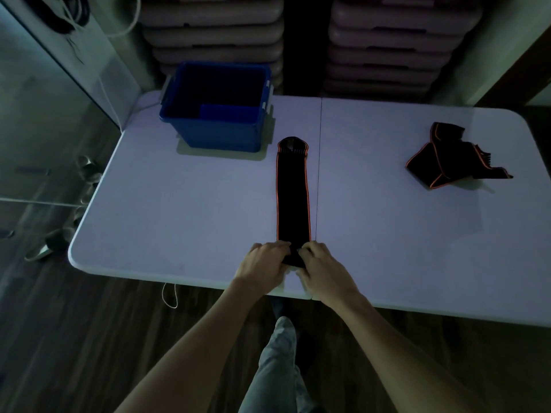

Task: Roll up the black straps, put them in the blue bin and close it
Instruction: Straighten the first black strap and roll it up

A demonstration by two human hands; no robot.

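A black strap with orange edges (292, 195) lies stretched out flat on the white table (179, 204), running away from me. Its near end is curled into a small roll under my fingers. My left hand (264, 263) grips the roll's left side and my right hand (320, 268) grips its right side. A second black strap (447, 158) lies crumpled at the table's right. The blue bin (216, 105) stands open at the back left, with its inside dark. I see no lid.
Stacks of pale plastic steps (214, 40) rise behind the table. A mirrored wall is at the left, with shoes (86, 171) on the wood floor beside the table. My leg shows below the table's front edge.
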